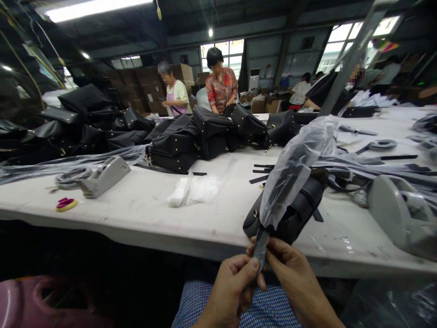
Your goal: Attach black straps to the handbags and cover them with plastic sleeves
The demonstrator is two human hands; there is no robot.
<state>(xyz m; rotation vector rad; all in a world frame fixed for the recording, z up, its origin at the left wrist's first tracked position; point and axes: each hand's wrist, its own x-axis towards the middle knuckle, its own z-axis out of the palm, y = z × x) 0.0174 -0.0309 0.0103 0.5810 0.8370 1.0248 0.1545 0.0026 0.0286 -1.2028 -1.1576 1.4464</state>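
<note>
My left hand [235, 284] and my right hand [290, 273] meet below the table's front edge. Both pinch the narrow lower end of a black strap [261, 248] that runs up inside a clear plastic sleeve [297, 168]. The sleeve slants up and to the right over a small black handbag [293, 212] lying on the white table [143, 214]. The rest of the strap is veiled by the plastic.
A grey tape dispenser [102, 180] and a pink-and-yellow tape roll [66, 204] lie at left; another dispenser [399, 214] is at right. Folded clear bags [196, 189] lie mid-table. Piled black handbags [191, 136] fill the back. Several people work beyond the table.
</note>
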